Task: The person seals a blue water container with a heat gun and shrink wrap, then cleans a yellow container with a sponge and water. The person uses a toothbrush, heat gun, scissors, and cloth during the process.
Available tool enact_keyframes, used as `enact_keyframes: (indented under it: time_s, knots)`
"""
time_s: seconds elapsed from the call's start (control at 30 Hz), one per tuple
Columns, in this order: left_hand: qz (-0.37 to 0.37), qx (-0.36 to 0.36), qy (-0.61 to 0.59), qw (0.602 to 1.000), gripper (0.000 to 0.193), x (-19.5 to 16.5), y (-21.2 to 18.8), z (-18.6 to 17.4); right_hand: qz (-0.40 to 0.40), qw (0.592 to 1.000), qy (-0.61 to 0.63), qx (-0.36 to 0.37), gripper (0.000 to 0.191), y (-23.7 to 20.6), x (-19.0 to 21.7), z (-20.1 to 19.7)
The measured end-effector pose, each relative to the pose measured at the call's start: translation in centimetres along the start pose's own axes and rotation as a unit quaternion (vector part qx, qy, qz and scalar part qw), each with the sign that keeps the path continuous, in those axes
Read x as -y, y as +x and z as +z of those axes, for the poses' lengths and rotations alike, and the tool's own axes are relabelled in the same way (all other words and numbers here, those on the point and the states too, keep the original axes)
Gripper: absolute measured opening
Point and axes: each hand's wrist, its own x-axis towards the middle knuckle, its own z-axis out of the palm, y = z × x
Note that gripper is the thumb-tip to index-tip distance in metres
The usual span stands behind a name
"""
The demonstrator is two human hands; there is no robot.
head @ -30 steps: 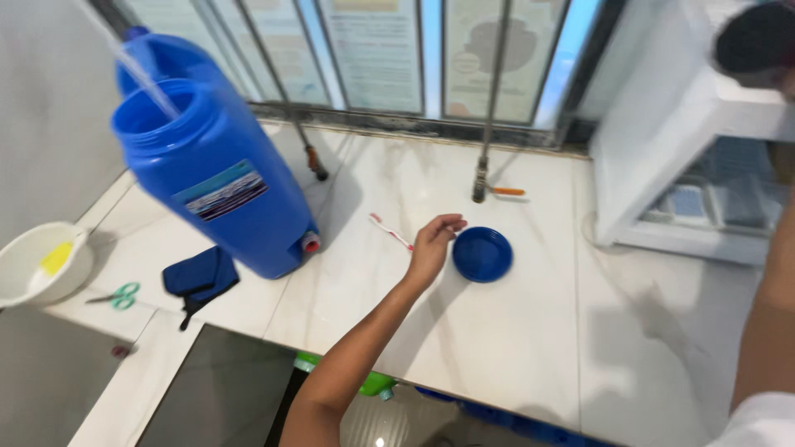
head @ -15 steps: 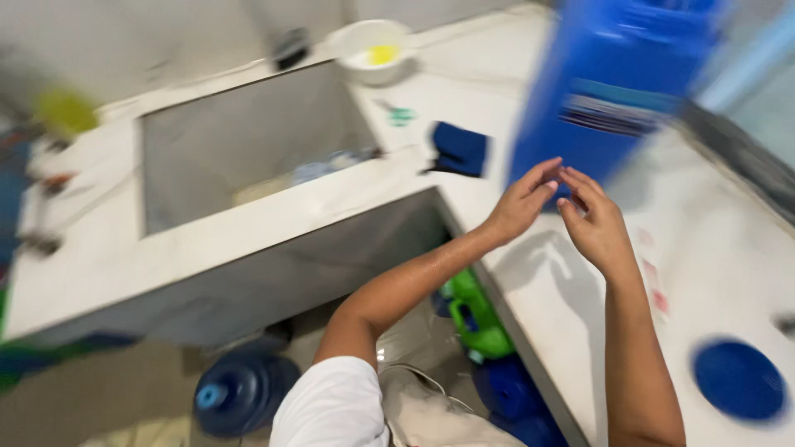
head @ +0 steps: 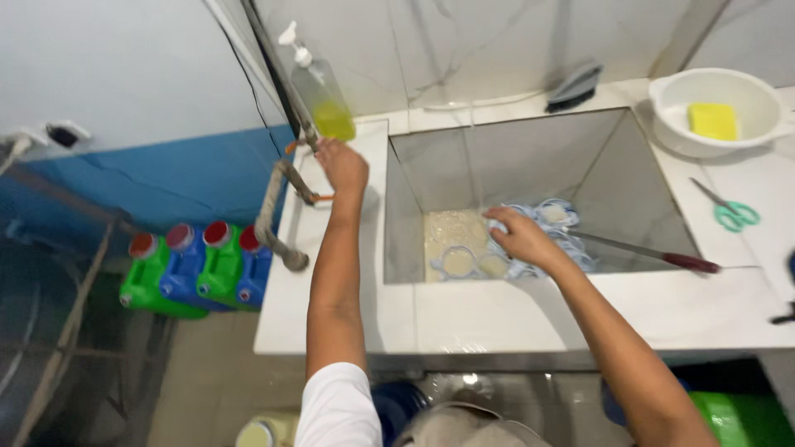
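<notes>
Steel sink (head: 629, 165) holds our work: our right hand (head: 517, 237) reaches down, fingers curled on the pale blue rings (head: 556, 217) lying on its bottom, while our left hand (head: 342, 164) lies on the tap lever (head: 308, 142), though we cannot tell if it grips. We judge this the rinsing step; next the left must turn the lever while the right keeps the rings gathered.

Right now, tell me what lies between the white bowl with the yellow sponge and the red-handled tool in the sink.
In the head view, green-handled scissors lie on the counter between the white bowl and the red-handled tool; the rest is sink rim and wall.
</notes>
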Motion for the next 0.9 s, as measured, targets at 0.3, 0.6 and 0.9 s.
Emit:
enact_keyframes:
  time_s: [0.3, 0.6, 0.9]
  knots:
    - [-0.117, 0.095, 0.150, 0.977, 0.050, 8.3, 3.7, 10.4, 0.057, 0.995, -0.056, 0.052, 0.042, 6.4, -2.4, 4.6]
    - [-0.008, 0.337, 0.098, 0.936, 0.050, 0.9, 2.1, 13.5, 0.071, 0.996, -0.054, -0.025, 0.042, 1.4, -5.4, 0.4]
    - [0.447, 0.309, -0.457, 0.704, 0.029, -35.6, -21.2, -4.7, 0.220, 0.939, -0.057, -0.258, 0.038, -27.2, -10.1, -13.4]
